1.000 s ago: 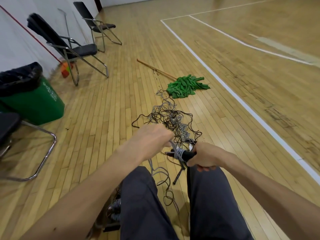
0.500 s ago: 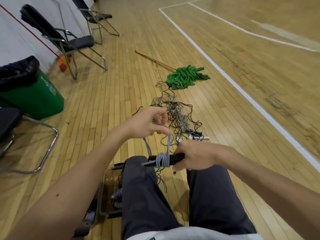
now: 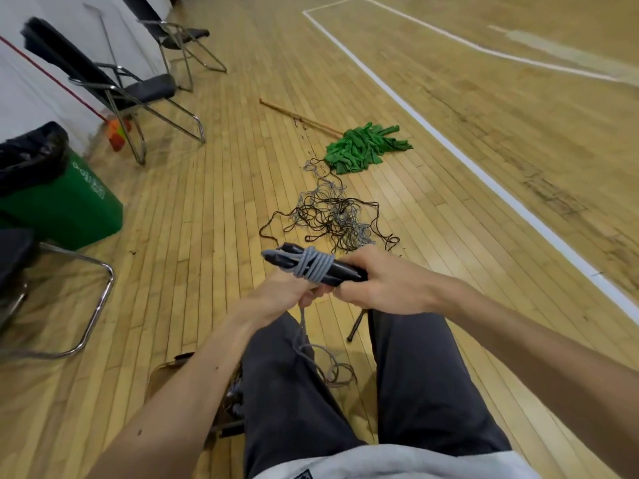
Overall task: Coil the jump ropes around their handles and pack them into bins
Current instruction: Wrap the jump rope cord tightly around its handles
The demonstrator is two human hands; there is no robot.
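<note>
Since half a second ago the left hand (image 3: 276, 293) has swung from above the handles (image 3: 281, 258) to underneath them, and the grey rope (image 3: 313, 267) now lies round them in a thicker band of turns.

That hand sits just left of the frame's centre, back of the hand toward the camera, fingers curled up against the underside of the wrap and closed round the rope where it leaves the coil. From there the loose tail drops between the knees and lies in loops on the floor at lower centre. The right hand (image 3: 383, 285), just right of centre, is clenched round the right end of the two black handles, thumb on top. It holds them side by side, nearly level, with their free tips pointing to the upper left. Both forearms run in from the lower corners.

Just above the hands a tangle of ropes (image 3: 333, 219), dark and grey, sprawls on the wooden floor, and a green mop (image 3: 363, 146) lies beyond it. A clear bin (image 3: 162, 369) stands at lower left, mostly hidden by the left forearm and leg. A green trash bin (image 3: 69, 205) with a black liner stands at the left edge. Two folding chairs (image 3: 145, 89) stand at the upper left along the wall, and part of a third juts in from the left edge.
</note>
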